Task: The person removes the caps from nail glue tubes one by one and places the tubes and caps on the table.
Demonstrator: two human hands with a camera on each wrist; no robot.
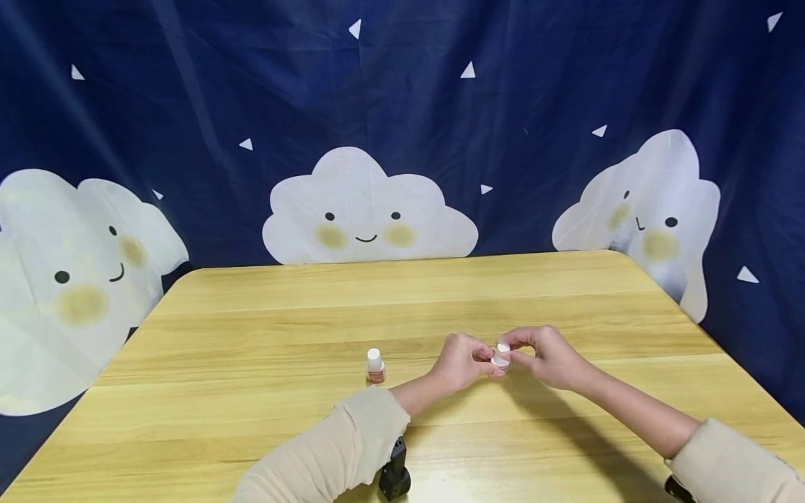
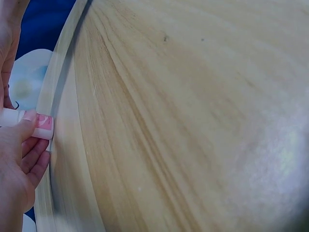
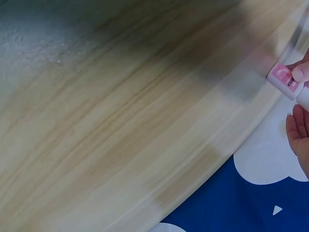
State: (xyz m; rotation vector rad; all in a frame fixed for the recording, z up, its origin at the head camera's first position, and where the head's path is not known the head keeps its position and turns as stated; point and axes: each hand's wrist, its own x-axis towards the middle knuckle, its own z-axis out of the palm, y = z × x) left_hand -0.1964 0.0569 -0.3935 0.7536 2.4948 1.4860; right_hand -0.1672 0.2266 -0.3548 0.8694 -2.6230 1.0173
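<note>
A person's left hand [image 1: 465, 362] is gripping a small bottle [image 2: 45, 123], its thumb lying across the pink label and its other fingers curling in behind. The right hand [image 1: 548, 358] is meeting it from the other side, thumb and forefinger pinching the white cap [image 1: 504, 346]. The hands are almost touching, and the bottle is sitting between them over the worktop [image 1: 251, 321], right of its middle. In the left wrist view the cap is lining up with the bottle's body; whether it is screwed tight or coming loose I cannot tell, since the fingers are covering part of the join.

A second small bottle [image 1: 376, 373] is standing upright on the worktop, to the left of both hands and near the left forearm. It is wearing a white cap too, above a reddish label whose print is too small to read.

Beige sleeves [image 1: 336, 443] are covering both arms up to the forearms, and a black device [image 1: 394, 476] is showing beneath the left one. Behind the worktop a dark blue curtain [image 1: 409, 77] is hanging, printed with smiling white clouds [image 1: 371, 202] and little white triangles [image 1: 468, 70].
</note>
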